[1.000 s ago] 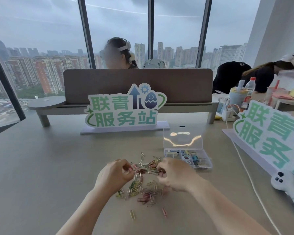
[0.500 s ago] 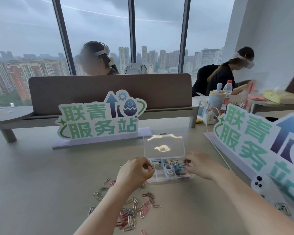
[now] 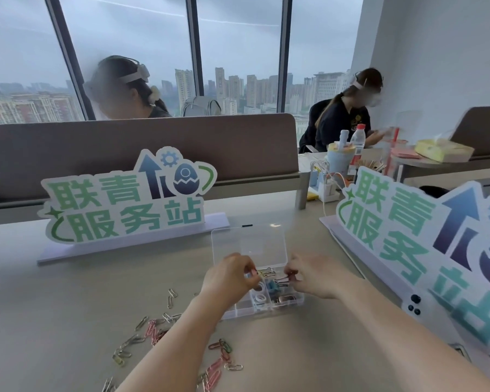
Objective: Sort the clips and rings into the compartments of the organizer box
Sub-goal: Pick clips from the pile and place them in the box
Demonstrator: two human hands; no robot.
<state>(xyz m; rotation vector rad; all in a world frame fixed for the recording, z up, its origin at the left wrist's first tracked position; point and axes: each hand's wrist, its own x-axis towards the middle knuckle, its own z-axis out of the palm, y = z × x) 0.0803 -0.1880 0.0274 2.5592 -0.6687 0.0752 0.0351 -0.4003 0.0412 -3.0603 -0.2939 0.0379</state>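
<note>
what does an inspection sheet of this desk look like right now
surface: grey table, one sign at the back, another on the right
job's things: clear box, lid up; white rings in a middle compartment; loose clips on the table near it
clutter: cup, bottle, white device
grippers: left hand and right hand over the box, each pinching clips
cables: white cable by the right sign
surroundings: windows, divider, two people seated beyond
</note>
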